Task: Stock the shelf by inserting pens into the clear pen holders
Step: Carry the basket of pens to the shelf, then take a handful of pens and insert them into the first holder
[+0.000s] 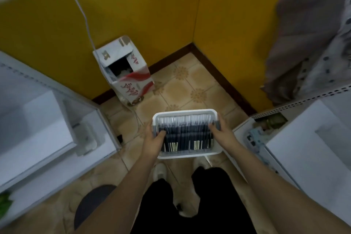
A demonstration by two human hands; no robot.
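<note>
Seen from above, a person stands in a narrow aisle, holding a white tray [187,114] level in front of the body, above the tiled floor. The tray is packed with dark pens [187,135] lying side by side in a row; each pen's long axis runs near to far, away from the person.

The left hand [152,141] grips the tray's left edge, thumb hooked over the rim onto the pens and fingers out of sight below. The right hand [220,131] grips the right edge the same way — thumb on top, fingers curled under. Both are occupied, each equally close to the pens.

No clear pen holders can be made out. A white shelf unit [38,129] stands at the left and another shelf [303,148] at the right, both blurred. Straight ahead there is only a yellow corner wall, with an open carton [125,72] on the floor against it.

The judgement here: the pens sit between the hands, so one hand must let go to pick any — and the body must turn left or right toward a shelf.
</note>
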